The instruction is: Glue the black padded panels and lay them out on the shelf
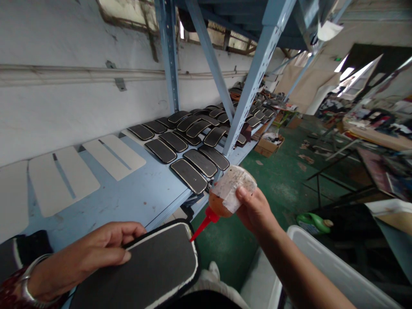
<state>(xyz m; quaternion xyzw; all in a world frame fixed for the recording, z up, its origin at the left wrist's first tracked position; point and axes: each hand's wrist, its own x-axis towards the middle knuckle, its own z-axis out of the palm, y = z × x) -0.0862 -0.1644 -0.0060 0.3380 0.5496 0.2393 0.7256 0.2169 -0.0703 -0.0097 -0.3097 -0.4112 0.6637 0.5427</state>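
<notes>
My left hand (93, 253) grips the edge of a dark, rounded flat panel (151, 262), thumb on its face and fingers curled at the rim. A whitish line runs just inside the panel's black border. In my right hand (257, 206) is a squeeze bottle (228, 189), tilted nozzle-down, with a worn whitish wrap and amber contents. Its red nozzle (202, 226) points at the whitish line near the panel's upper right corner; the tip looks to be at or just above the surface. The panel's lower part runs out of view.
Many similar dark panels (161, 150) lie on the blue shelf (128, 197), with pale sheets (111, 156) to the left. A blue metal upright (247, 86) rises beyond the bottle. At right are a grey bin (322, 262), a green jug (313, 223) and a cardboard box (269, 145).
</notes>
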